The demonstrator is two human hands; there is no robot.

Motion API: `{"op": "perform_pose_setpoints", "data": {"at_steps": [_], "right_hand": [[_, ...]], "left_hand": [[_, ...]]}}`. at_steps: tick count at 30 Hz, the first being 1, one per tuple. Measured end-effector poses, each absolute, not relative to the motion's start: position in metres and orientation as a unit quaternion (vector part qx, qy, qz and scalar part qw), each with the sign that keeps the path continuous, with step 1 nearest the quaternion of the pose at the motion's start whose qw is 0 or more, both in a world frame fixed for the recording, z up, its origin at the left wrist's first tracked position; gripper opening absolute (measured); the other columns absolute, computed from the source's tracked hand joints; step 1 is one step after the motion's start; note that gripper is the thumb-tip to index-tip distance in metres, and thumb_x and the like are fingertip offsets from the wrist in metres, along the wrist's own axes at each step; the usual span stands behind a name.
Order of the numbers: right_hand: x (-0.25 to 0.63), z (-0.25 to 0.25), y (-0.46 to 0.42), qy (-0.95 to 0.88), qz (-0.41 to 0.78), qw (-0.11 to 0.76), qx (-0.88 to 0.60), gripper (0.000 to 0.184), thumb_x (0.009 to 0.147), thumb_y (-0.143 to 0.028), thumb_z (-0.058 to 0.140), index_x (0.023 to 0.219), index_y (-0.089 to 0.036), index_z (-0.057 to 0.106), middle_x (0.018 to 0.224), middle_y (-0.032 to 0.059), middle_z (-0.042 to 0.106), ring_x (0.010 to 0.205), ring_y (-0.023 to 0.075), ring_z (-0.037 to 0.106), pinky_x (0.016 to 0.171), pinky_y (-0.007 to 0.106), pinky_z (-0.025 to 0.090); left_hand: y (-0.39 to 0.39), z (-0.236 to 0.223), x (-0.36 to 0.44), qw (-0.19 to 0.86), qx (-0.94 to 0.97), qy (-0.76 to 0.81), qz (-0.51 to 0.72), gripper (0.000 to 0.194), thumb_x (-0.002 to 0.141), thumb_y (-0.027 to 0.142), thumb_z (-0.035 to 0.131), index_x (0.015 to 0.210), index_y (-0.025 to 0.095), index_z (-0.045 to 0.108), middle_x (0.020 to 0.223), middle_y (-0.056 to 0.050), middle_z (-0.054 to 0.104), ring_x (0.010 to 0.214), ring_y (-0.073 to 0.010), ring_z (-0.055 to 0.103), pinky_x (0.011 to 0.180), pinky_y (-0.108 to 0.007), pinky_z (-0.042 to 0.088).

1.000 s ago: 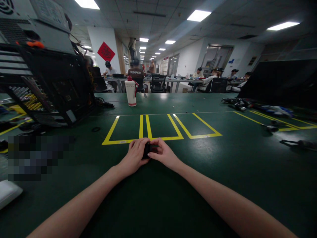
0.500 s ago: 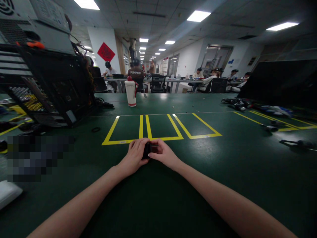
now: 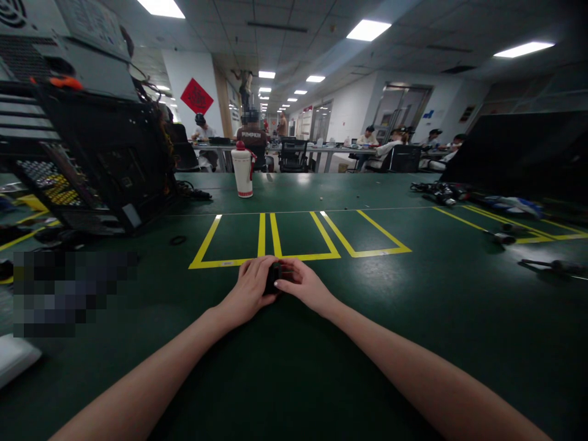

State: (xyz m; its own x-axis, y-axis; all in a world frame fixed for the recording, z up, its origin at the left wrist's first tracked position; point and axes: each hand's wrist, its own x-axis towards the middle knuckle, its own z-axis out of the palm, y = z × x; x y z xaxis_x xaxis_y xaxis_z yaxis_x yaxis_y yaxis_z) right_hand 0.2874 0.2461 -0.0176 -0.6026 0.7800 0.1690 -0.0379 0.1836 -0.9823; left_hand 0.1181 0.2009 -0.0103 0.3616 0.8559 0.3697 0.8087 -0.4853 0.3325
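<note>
My left hand (image 3: 248, 288) and my right hand (image 3: 304, 285) meet on the green table (image 3: 413, 318), just in front of the yellow taped boxes (image 3: 294, 236). Between them sits a small black object (image 3: 272, 277), mostly covered by the fingers; I cannot make out what it is. Both hands curl round it, the left from the left side and the right pinching it from the right.
An open black computer case (image 3: 87, 153) stands at the left. A white bottle with a red cap (image 3: 242, 169) stands behind the taped boxes. A small black ring (image 3: 177, 239) lies left of them. Tools and cables (image 3: 478, 199) lie at the right. People sit at far tables.
</note>
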Motion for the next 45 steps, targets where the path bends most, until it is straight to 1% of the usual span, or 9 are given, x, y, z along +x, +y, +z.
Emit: {"op": "perform_pose_setpoints", "data": {"at_steps": [8, 14, 16, 22, 28, 34, 36, 41, 45], "right_hand": [[0.2864, -0.0177, 0.2444, -0.677, 0.601, 0.362, -0.220, 0.040, 0.066, -0.014, 0.064, 0.100, -0.023, 0.045, 0.109, 0.0023, 0.048, 0.101, 0.0174, 0.053, 0.090, 0.037, 0.043], [0.2840, -0.0169, 0.2442, -0.666, 0.606, 0.378, -0.215, 0.032, 0.068, -0.016, 0.063, 0.094, -0.023, 0.046, 0.103, 0.0009, 0.050, 0.095, 0.0160, 0.055, 0.085, 0.035, 0.046], [0.2841, -0.0169, 0.2445, -0.667, 0.600, 0.379, -0.225, 0.031, 0.069, -0.017, 0.063, 0.095, -0.022, 0.047, 0.104, 0.0017, 0.050, 0.096, 0.0162, 0.055, 0.086, 0.036, 0.045], [0.2869, -0.0166, 0.2452, -0.682, 0.581, 0.352, -0.270, 0.041, 0.070, -0.024, 0.063, 0.107, -0.019, 0.045, 0.109, 0.0068, 0.051, 0.104, 0.0196, 0.051, 0.091, 0.040, 0.042], [0.2865, -0.0138, 0.2427, -0.680, 0.593, 0.363, -0.234, 0.040, 0.067, -0.015, 0.064, 0.102, -0.021, 0.045, 0.110, 0.0033, 0.049, 0.100, 0.0170, 0.054, 0.090, 0.037, 0.044], [0.2847, -0.0135, 0.2422, -0.668, 0.600, 0.378, -0.227, 0.032, 0.068, -0.017, 0.063, 0.096, -0.022, 0.047, 0.105, 0.0017, 0.051, 0.097, 0.0164, 0.055, 0.087, 0.035, 0.046], [0.2847, -0.0152, 0.2434, -0.669, 0.594, 0.380, -0.236, 0.033, 0.069, -0.019, 0.063, 0.097, -0.022, 0.047, 0.105, 0.0024, 0.052, 0.098, 0.0169, 0.055, 0.087, 0.036, 0.046], [0.2859, -0.0191, 0.2467, -0.679, 0.582, 0.360, -0.267, 0.044, 0.068, -0.023, 0.064, 0.108, -0.019, 0.046, 0.109, 0.0074, 0.053, 0.104, 0.0199, 0.052, 0.092, 0.041, 0.041], [0.2861, -0.0195, 0.2468, -0.684, 0.586, 0.353, -0.254, 0.041, 0.067, -0.020, 0.065, 0.103, -0.019, 0.047, 0.108, 0.0058, 0.053, 0.103, 0.0195, 0.053, 0.092, 0.041, 0.041]], "left_hand": [[0.2012, -0.0106, 0.1183, 0.051, 0.823, 0.505, 0.254, 0.061, 0.070, 0.014, 0.057, 0.122, 0.022, 0.025, 0.124, -0.007, 0.038, 0.117, -0.0229, 0.034, 0.100, -0.044, 0.021], [0.2027, -0.0131, 0.1191, 0.038, 0.822, 0.504, 0.262, 0.060, 0.070, 0.014, 0.057, 0.121, 0.022, 0.026, 0.123, -0.008, 0.039, 0.116, -0.0234, 0.035, 0.098, -0.044, 0.023], [0.2026, -0.0129, 0.1191, 0.039, 0.823, 0.502, 0.263, 0.059, 0.071, 0.015, 0.056, 0.121, 0.022, 0.025, 0.123, -0.008, 0.039, 0.115, -0.0234, 0.036, 0.099, -0.045, 0.023], [0.2022, -0.0123, 0.1182, 0.043, 0.822, 0.503, 0.262, 0.060, 0.071, 0.016, 0.056, 0.122, 0.023, 0.025, 0.123, -0.008, 0.039, 0.115, -0.0242, 0.036, 0.098, -0.047, 0.023], [0.2005, -0.0108, 0.1188, 0.049, 0.823, 0.501, 0.263, 0.061, 0.070, 0.014, 0.057, 0.122, 0.024, 0.025, 0.123, -0.007, 0.038, 0.116, -0.0241, 0.035, 0.099, -0.046, 0.021], [0.1991, -0.0073, 0.1196, 0.052, 0.823, 0.504, 0.258, 0.057, 0.073, 0.015, 0.054, 0.121, 0.023, 0.026, 0.123, -0.008, 0.039, 0.116, -0.0233, 0.036, 0.099, -0.046, 0.022], [0.1996, -0.0073, 0.1195, 0.050, 0.823, 0.504, 0.259, 0.057, 0.073, 0.015, 0.055, 0.121, 0.023, 0.025, 0.123, -0.008, 0.039, 0.115, -0.0238, 0.036, 0.098, -0.046, 0.023], [0.2013, -0.0100, 0.1200, 0.041, 0.822, 0.505, 0.262, 0.060, 0.071, 0.014, 0.056, 0.121, 0.023, 0.025, 0.122, -0.008, 0.040, 0.115, -0.0241, 0.037, 0.098, -0.046, 0.023], [0.2013, -0.0108, 0.1203, 0.039, 0.823, 0.500, 0.265, 0.060, 0.070, 0.013, 0.056, 0.121, 0.022, 0.026, 0.122, -0.008, 0.040, 0.116, -0.0238, 0.036, 0.098, -0.045, 0.023]]}}
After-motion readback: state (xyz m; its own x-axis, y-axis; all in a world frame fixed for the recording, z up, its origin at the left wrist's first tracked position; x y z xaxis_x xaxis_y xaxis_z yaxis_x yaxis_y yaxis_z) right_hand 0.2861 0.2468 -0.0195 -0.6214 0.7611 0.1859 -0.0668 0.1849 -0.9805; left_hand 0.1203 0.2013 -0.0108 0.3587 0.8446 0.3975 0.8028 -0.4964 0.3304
